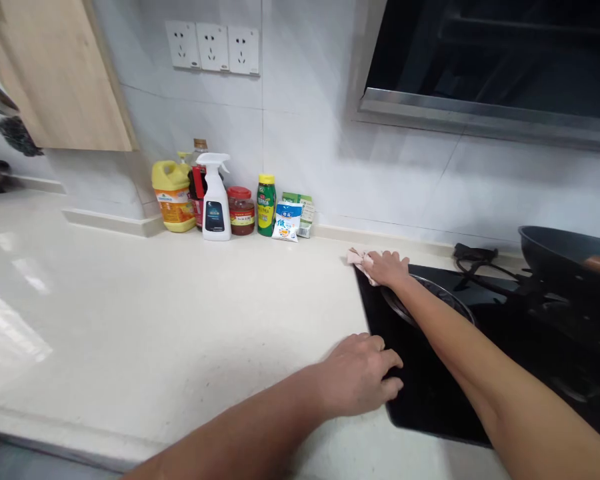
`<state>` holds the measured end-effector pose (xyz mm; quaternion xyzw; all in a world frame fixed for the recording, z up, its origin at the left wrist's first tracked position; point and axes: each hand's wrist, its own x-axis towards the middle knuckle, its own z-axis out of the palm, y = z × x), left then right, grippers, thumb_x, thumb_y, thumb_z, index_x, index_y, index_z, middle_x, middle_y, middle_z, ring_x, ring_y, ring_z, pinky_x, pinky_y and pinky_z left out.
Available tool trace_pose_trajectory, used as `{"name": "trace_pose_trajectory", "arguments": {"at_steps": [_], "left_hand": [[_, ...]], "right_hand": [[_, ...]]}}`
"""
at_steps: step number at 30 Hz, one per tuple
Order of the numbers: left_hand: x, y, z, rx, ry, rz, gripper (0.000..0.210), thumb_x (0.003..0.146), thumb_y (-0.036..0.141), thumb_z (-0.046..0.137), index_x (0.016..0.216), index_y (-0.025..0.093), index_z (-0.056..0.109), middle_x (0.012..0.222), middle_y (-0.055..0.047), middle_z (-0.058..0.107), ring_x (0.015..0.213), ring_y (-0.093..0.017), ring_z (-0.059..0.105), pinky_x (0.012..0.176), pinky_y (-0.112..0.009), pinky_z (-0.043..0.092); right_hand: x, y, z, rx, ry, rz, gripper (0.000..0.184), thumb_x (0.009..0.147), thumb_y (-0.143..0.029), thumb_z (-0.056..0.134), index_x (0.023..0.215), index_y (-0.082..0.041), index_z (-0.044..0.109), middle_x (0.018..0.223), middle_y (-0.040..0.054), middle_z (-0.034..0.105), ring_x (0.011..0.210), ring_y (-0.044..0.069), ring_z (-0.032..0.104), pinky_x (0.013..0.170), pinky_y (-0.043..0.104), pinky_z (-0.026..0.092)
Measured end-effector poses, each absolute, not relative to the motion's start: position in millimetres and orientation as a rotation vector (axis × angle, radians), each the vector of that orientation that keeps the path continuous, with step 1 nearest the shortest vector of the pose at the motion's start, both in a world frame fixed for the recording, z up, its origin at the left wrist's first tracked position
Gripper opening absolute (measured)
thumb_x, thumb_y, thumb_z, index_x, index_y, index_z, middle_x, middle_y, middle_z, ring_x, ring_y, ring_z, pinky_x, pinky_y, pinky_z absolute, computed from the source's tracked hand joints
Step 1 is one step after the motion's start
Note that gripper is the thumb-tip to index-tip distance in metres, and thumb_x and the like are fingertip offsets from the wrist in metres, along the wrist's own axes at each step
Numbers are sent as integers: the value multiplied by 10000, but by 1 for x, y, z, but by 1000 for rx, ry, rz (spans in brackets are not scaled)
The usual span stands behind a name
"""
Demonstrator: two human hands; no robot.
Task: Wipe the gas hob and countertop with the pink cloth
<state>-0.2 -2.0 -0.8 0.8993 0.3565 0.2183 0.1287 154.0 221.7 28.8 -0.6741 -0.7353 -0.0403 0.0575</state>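
My right hand [387, 268] presses a pale pink cloth [363, 260] down at the back left corner of the black glass cooktop [425, 380], beside a round burner [443, 293]. The fingers lie over the cloth and partly hide it. My left hand [363, 373] rests at the cooktop's left edge, half on the white countertop [220, 320]. Its fingers are slightly bent and apart, with nothing seen in them.
A dark wok [570, 257] with a wooden handle stands on the right burner. Along the wall are a white spray bottle [215, 203], a yellow jug [174, 197], a red-lidded jar [241, 212], a green bottle [267, 205] and a salt packet [287, 221]. A range hood [490, 117] hangs above.
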Motion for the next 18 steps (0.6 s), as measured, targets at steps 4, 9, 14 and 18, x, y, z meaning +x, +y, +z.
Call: {"name": "trace_pose_trajectory", "arguments": {"at_steps": [4,9,14,18], "left_hand": [[0,-2,0,2616,1040,659,283,937,350,590,1150,205,707,963,-61,675,893,-217,650,852,-338,526],[0,-1,7,2553,1038,696,254,949,342,573,1108,207,717,992,-54,713,912,-214,667,877,-342,519],[-6,4,16,2425,1130,851,222,961,316,538,1044,215,717,969,-28,737,859,-191,662,805,-301,505],[-7,7,16,2336,1128,895,240,972,312,501,1015,230,722,989,-16,729,879,-185,653,780,-287,487]], "right_hand": [[157,215,26,-2032,-2258,-65,638,960,-671,260,1473,-332,430,1409,184,447,1223,423,470,957,597,384],[151,166,23,-1855,-2428,-114,587,973,-657,276,1427,-348,483,1339,147,495,1157,362,512,949,499,394],[170,84,14,-1627,-2548,-212,524,1002,-585,281,1422,-344,483,1257,132,534,1063,314,523,896,449,395],[211,26,4,-1459,-2538,-242,508,1018,-556,273,1414,-323,488,1249,120,561,1030,274,538,894,412,386]]}}
